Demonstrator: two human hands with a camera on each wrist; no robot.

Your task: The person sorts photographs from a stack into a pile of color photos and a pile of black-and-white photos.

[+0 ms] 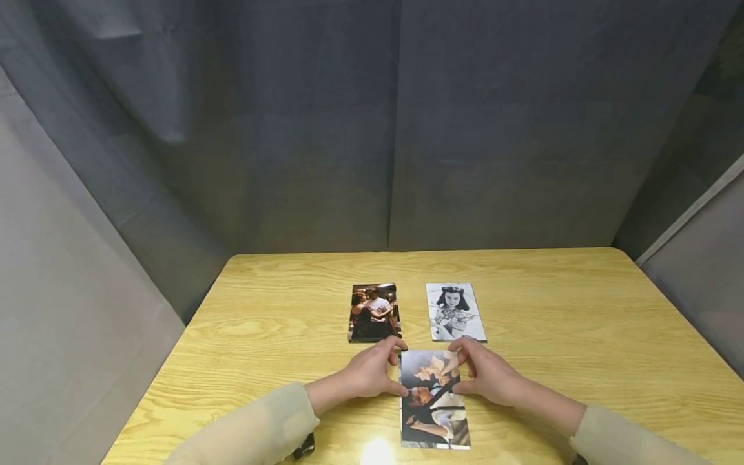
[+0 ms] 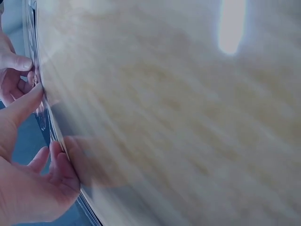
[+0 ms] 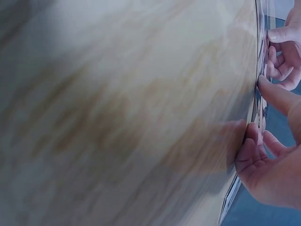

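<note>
Glossy and thin, likely light and slippery, the colour photo [image 1: 434, 398] lies on the counter [image 1: 581, 336] between both hands, left hand [image 1: 372, 371] and right hand [image 1: 485, 372] pinching its long edges, the sensible grip.

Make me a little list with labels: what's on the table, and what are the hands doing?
table: yellow wooden table with three photos on it
near photo: colour photo at the front edge, lying flat
left hand: left hand holds the near photo's left edge with fingertips and thumb
right hand: right hand holds its right edge the same way
far left photo: dark colour photo, untouched
far right photo: black-and-white photo, untouched
background: grey curtain behind the table
</note>
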